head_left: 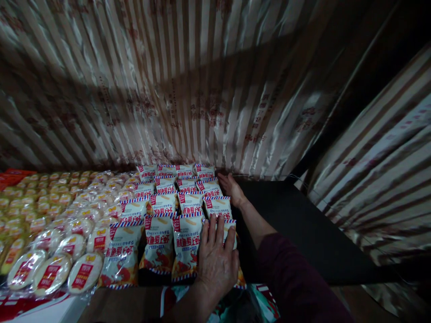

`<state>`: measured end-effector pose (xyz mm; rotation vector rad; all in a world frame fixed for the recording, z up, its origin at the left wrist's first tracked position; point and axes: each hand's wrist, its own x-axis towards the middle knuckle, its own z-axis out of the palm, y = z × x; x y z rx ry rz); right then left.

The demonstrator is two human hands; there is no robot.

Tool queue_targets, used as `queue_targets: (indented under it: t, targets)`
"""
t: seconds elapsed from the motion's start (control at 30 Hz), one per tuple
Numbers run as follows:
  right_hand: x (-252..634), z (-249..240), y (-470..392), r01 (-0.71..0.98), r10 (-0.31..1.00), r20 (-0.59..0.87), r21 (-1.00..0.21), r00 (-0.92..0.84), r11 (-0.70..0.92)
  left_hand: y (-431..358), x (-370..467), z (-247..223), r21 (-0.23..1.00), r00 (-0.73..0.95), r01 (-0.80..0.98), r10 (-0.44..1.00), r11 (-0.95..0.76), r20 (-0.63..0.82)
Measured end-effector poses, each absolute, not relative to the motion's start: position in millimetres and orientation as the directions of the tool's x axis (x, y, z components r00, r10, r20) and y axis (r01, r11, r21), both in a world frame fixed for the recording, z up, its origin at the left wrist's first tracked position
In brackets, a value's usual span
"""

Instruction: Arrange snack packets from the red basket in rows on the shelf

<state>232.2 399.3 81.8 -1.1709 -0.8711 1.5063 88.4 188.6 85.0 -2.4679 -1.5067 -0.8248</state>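
Note:
Rows of snack bags (pixel 157 242) with red print and striped edges stand on a black shelf (pixel 296 224), leaning against one another. My left hand (pixel 218 253) lies flat on the front bag at the right end, its fingers stretched upward and spread over the print. That bag (pixel 241 279) is mostly covered by the hand. Farther back, my right hand (pixel 233 189) is beside the right edge of the rear rows, fingers extended and open. Its fingertips are close to the bags; whether they touch I cannot tell. Neither hand grips anything.
Left of the bags lie many clear-wrapped round rice crackers (pixel 52 273) and smaller yellow packets (pixel 47 202). Orange packs (pixel 16 175) sit at the far left. A striped shiny sheet (pixel 202 89) hangs behind. Green and white packaging (pixel 266 298) is below the shelf's front edge.

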Motion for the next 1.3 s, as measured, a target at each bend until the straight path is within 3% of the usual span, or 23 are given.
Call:
queue_targets:
  t: [0.4,0.83,1.0,1.3]
  targets:
    - [228.7,73.5,401.2,-0.33,0.959,-0.255,-0.901,-0.121,-0.281,188.8,88.1,83.8,0.177,0.352,0.854,0.793,-0.49,0.498]
    - [235.3,72.3,356.1,-0.371,0.993,-0.114,-0.923,-0.003,-0.107,186.5,86.4,86.7,0.174,0.362,0.849,0.789,-0.499,0.497]
    - [235.5,71.1,340.5,-0.353,0.992,-0.123,-0.929,0.009,-0.112,186.3,85.3,88.5,0.186,0.368,0.84,0.787,-0.509,0.495]
    - [217.5,79.2,329.2,-0.481,0.99,-0.144,-0.868,0.003,-0.125,190.4,85.2,88.1,0.202,0.365,0.834,0.788,-0.514,0.495]
